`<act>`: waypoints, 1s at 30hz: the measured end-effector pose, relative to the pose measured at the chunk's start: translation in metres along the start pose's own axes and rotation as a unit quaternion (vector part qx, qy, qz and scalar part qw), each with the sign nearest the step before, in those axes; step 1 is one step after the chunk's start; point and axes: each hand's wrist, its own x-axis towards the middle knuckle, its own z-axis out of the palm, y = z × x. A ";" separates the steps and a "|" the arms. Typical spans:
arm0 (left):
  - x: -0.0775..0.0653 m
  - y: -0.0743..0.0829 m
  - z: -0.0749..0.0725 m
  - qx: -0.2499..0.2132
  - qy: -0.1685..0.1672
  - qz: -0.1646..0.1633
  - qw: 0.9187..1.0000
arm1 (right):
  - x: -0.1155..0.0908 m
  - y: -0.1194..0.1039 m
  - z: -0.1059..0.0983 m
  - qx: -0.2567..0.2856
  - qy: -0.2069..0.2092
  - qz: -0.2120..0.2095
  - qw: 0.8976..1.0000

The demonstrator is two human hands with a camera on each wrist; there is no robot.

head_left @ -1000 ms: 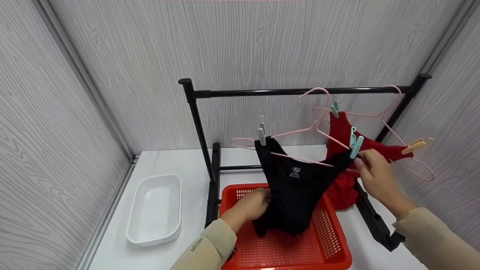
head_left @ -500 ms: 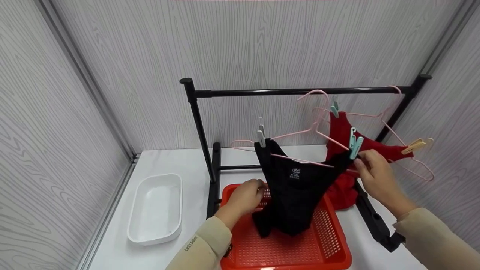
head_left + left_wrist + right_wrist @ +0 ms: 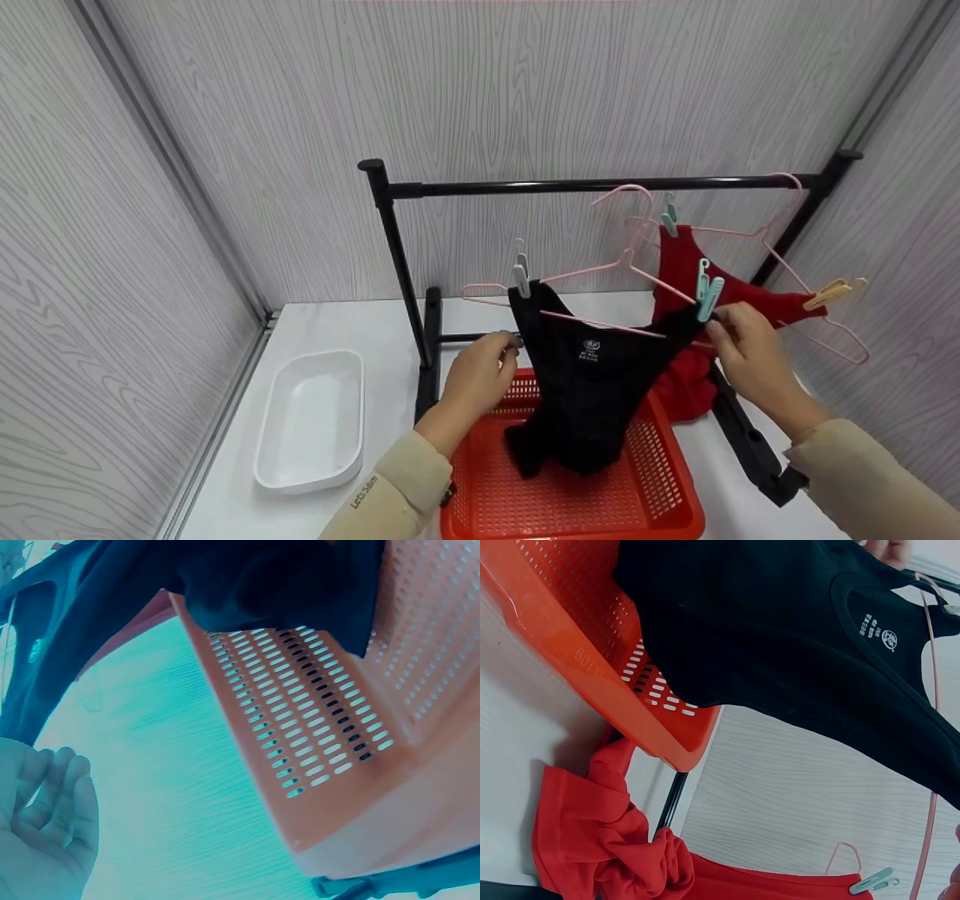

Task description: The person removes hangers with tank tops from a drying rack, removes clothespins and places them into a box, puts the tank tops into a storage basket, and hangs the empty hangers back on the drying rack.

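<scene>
A black tank top (image 3: 592, 397) hangs from a pink hanger (image 3: 589, 268), its lower end overlapping the red basket (image 3: 667, 457). A pale grey clothespin (image 3: 521, 277) clips its left strap and a mint clothespin (image 3: 709, 292) its right. My right hand (image 3: 757, 367) pinches the top's right strap just below the mint clothespin. My left hand (image 3: 480, 375) is beside the left strap, fingertips right at its edge; in the left wrist view the fingers (image 3: 64, 784) are loosely bent. The hanger's hook overlaps the black rail (image 3: 525, 186) in the head view.
On the rail's right end, a red garment (image 3: 686, 262) hangs from another pink hanger (image 3: 795, 202), held by a mint clothespin (image 3: 669, 217) and a yellow clothespin (image 3: 829, 292). A white tray (image 3: 311, 420) sits on the left of the table. The rack's black foot (image 3: 750, 442) stands right of the basket.
My left hand has let go of the top's lower left side and moved up along its edge to the strap. The hanger and top have sunk slightly; my right hand keeps its hold.
</scene>
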 end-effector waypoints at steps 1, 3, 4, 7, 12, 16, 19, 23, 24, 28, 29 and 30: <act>0.001 0.001 -0.002 0.000 0.009 0.005 1.000 | 0.000 0.000 0.000 0.000 0.000 0.001 1.000; 0.004 0.003 -0.005 -0.004 0.030 0.017 0.999 | 0.000 0.000 0.001 0.000 -0.001 0.004 1.000; 0.005 0.004 -0.007 -0.007 0.040 0.022 0.999 | -0.001 0.000 0.001 0.000 -0.001 0.005 1.000; 0.009 0.006 -0.012 -0.018 0.075 0.036 0.996 | -0.001 0.000 0.001 -0.001 -0.001 0.006 1.000; 0.017 0.010 -0.021 -0.034 0.125 0.046 0.991 | -0.002 0.002 0.002 0.000 -0.001 0.005 1.000; 0.023 0.017 -0.027 -0.025 0.159 0.054 0.986 | -0.002 0.001 0.002 -0.003 -0.005 0.008 1.000; 0.028 0.022 -0.031 -0.014 0.181 0.057 0.982 | -0.002 -0.001 0.003 -0.007 -0.008 0.010 1.000; 0.034 0.025 -0.035 -0.018 0.200 0.047 0.978 | -0.002 -0.002 0.004 -0.011 -0.010 0.006 1.000; 0.035 0.025 -0.036 -0.019 0.201 0.043 0.979 | -0.002 -0.002 0.004 -0.011 -0.010 0.004 1.000; 0.039 0.023 -0.040 -0.031 0.175 0.025 0.984 | -0.002 -0.002 0.004 -0.008 -0.007 -0.001 1.000; 0.040 0.022 -0.040 -0.031 0.165 0.021 0.986 | -0.003 -0.002 0.004 -0.007 -0.007 -0.001 1.000; 0.040 0.020 -0.041 -0.031 0.155 0.015 0.987 | -0.003 -0.002 0.005 -0.007 -0.007 -0.003 1.000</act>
